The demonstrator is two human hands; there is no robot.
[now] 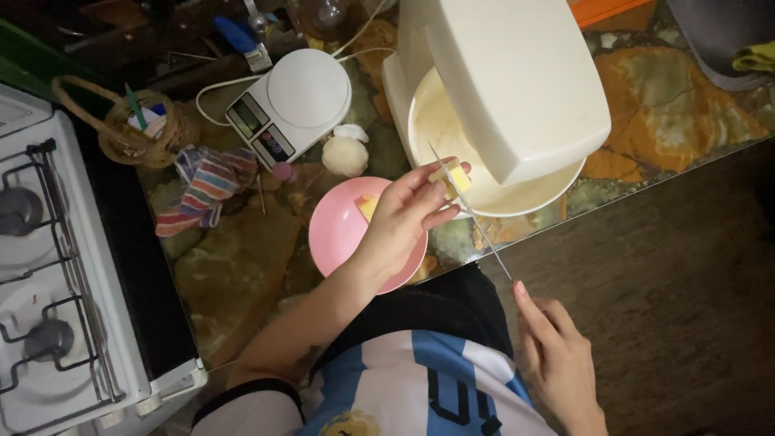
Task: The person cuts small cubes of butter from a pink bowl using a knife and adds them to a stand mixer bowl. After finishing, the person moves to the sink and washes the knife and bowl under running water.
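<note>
My left hand holds a small yellow butter cube between its fingertips, at the rim of the white mixer bowl. My right hand grips a thin knife by the handle; its blade runs up and left and cuts into the cube. Under my left hand sits a pink plate with another yellow piece on it. The white stand mixer's head hangs over the bowl.
A white kitchen scale stands behind the plate, a pale dough ball beside it. A striped cloth and a woven basket lie to the left. A white gas stove borders the marbled counter. Dark floor lies right.
</note>
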